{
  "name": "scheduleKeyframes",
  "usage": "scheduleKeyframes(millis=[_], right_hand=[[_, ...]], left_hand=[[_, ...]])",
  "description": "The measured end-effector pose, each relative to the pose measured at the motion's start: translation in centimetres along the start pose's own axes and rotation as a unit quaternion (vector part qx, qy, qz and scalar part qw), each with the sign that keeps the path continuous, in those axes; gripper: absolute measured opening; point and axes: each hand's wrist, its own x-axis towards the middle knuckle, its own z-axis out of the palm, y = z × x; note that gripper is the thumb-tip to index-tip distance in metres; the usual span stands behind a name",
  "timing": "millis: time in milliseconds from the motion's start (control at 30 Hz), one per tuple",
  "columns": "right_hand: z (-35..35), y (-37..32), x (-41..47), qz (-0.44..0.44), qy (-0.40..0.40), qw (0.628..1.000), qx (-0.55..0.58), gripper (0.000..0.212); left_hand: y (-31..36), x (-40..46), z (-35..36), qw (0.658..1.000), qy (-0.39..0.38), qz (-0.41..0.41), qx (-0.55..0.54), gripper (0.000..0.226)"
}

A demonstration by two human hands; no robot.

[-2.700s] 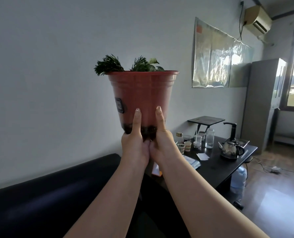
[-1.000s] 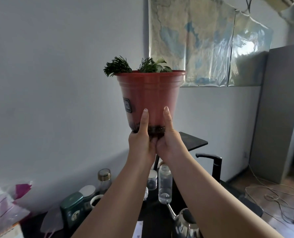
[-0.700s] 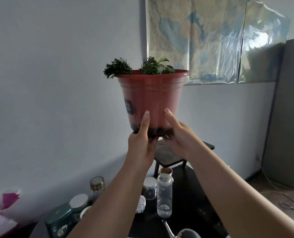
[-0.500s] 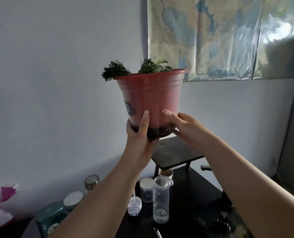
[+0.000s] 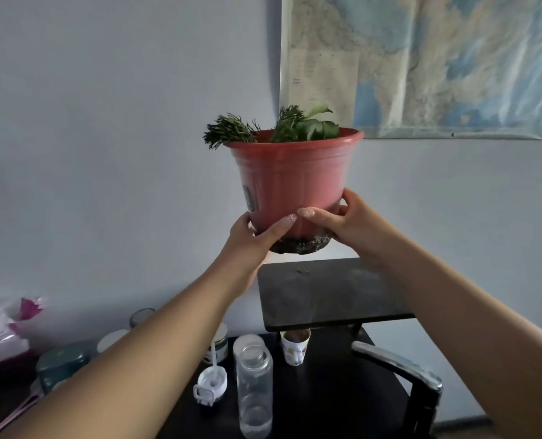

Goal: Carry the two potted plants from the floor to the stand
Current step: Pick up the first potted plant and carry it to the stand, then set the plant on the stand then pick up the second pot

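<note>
Centrally, both bare arms reached up and forward, holding the pot (image 5: 290, 182) in the air just above the stand (image 5: 329, 296) and clear of its dark top. The left hand (image 5: 250, 239) was closed on the pot's lower left side, thumb laid across the front wall. The right hand (image 5: 345, 221) was closed on the lower right side, thumb across the front and fingers wrapped behind. The pot stood upright, soil caked on its base, the plant (image 5: 272, 129) showing over the rim. A map (image 5: 437, 64) hung on the wall behind and to the right. Below the stand, a table (image 5: 326, 403) carried a clear bottle (image 5: 253, 388), its cap (image 5: 211, 383) beside it, a paper cup (image 5: 295, 345) and several jars (image 5: 62, 364); none lay between pot and stand. A faucet (image 5: 402, 373) rose at lower right. Compared with half a second before, the pot sat lower and nearer the stand, and the right hand had shifted further round its side.
</note>
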Motion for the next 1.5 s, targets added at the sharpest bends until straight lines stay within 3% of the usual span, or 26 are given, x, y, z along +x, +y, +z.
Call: scheduleKeyframes(millis=[100,200,300,367,667,867,1133,1267,1367,1500], right_hand=[[-1.8,2.1,1.8,0.012,-0.005,1.000,-0.001,0.117],[-2.9,4.9,3.8,0.031,-0.003,1.000,-0.001,0.116],[-3.1,8.6,5.9,0.059,-0.017,0.998,-0.008,0.099],[-3.0,11.2,7.1,0.071,-0.018,0.997,-0.019,0.089],[-0.7,23.1,10.8,0.146,-0.074,0.986,-0.036,0.098],[0.7,27.3,11.8,0.175,-0.092,0.978,-0.065,0.107],[1.3,29.7,12.1,0.189,-0.083,0.976,-0.063,0.103],[1.5,28.9,11.5,0.209,-0.090,0.962,-0.150,0.087],[1.6,26.5,10.7,0.232,-0.117,0.920,-0.294,0.050],[1.1,20.3,9.4,0.174,-0.158,0.868,-0.438,0.049]], left_hand=[[-1.0,2.6,1.1,0.993,0.030,0.028,0.111,0.051],[-2.5,5.2,1.5,0.982,0.032,0.029,0.183,0.068],[-5.2,7.5,1.2,0.977,0.032,0.010,0.210,0.062],[-7.4,9.0,0.7,0.975,0.034,-0.005,0.220,0.061],[-18.3,12.9,-1.7,0.970,0.006,-0.063,0.234,0.057],[-22.5,14.2,-3.2,0.969,-0.018,-0.090,0.228,0.057],[-24.6,15.5,-3.9,0.967,-0.016,-0.096,0.237,0.058],[-24.5,15.3,-3.9,0.952,-0.028,-0.114,0.283,0.061],[-22.2,14.7,-4.2,0.923,-0.040,-0.134,0.359,0.050],[-15.2,12.6,-4.1,0.893,-0.003,-0.097,0.439,0.040]])
